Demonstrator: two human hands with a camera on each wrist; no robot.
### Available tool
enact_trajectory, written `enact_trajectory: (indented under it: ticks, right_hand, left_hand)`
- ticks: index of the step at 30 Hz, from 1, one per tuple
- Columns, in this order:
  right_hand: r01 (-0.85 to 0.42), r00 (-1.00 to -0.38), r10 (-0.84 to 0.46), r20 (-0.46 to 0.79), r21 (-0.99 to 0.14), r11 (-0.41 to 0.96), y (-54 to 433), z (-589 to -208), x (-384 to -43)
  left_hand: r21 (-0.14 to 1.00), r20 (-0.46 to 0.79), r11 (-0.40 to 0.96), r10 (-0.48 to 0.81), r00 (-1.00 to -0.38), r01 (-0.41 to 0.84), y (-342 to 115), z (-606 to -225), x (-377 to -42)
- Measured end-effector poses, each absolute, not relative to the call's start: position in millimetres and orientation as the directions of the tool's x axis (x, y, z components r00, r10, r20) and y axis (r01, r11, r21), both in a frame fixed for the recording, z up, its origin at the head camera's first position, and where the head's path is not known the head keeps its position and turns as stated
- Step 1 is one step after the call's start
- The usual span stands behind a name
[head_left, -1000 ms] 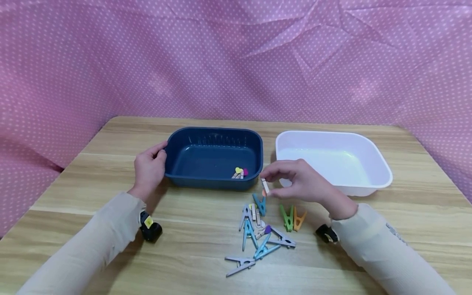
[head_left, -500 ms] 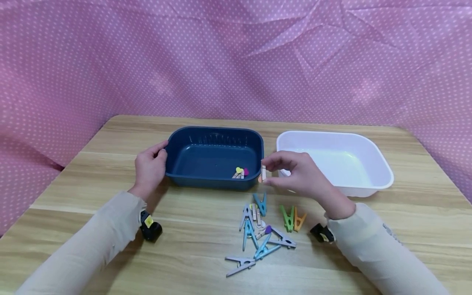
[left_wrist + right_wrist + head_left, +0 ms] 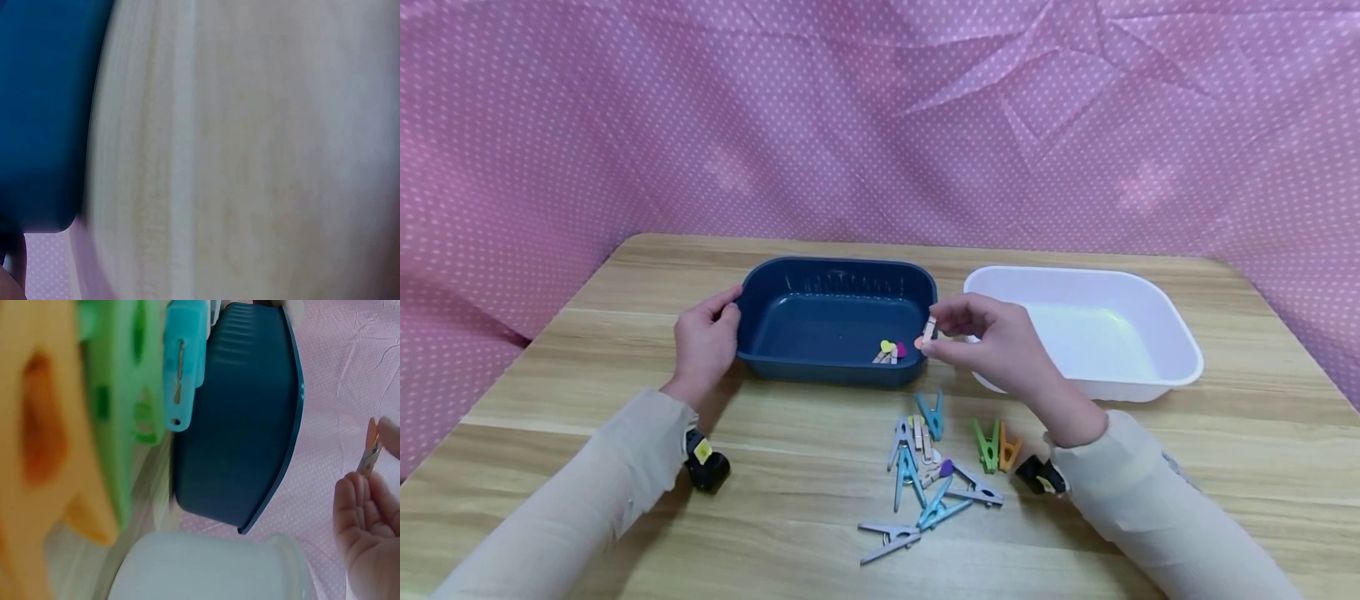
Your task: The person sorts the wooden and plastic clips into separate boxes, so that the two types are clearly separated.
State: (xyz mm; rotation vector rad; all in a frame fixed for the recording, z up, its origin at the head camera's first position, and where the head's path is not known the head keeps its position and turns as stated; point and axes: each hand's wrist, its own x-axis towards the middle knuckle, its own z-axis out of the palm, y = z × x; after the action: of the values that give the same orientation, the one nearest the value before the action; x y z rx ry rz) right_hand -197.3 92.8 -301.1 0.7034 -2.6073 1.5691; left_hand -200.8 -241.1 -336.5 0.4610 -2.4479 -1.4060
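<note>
My right hand [image 3: 1003, 337] pinches a small wooden clothespin [image 3: 929, 328] with an orange heart on it, over the right rim of the dark blue basin [image 3: 820, 371]. In the right wrist view, thumb and fingers hold this clothespin [image 3: 369, 456] above the basin's rim. With my left hand [image 3: 706, 337] I grip the basin's left end, the thumb on the near side of the rim. Inside the basin's near right corner lie wooden clothespins [image 3: 886, 355] with yellow and magenta hearts.
A white basin [image 3: 1161, 379] stands to the right, partly behind my right hand. In front of the basins lie several blue and grey plastic clothespins [image 3: 908, 479], more wooden heart ones [image 3: 923, 437], a green clothespin [image 3: 987, 447] and an orange one [image 3: 1009, 450]. Pink dotted cloth [image 3: 880, 125] hangs behind.
My right hand has risen and moved slightly left, carrying the wooden clothespin from in front of the blue basin to over its right rim. My left hand has stayed on the basin.
</note>
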Motion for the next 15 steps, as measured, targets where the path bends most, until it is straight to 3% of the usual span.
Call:
enact_trajectory:
  ticks: [15]
  right_hand:
    - [-0.299,-0.949,-0.233,0.212,-0.841,0.452,71,-293,-200]
  left_hand:
    - [0.867,0.094,0.484,-0.401,-0.911,-0.123,-242,-336,-199]
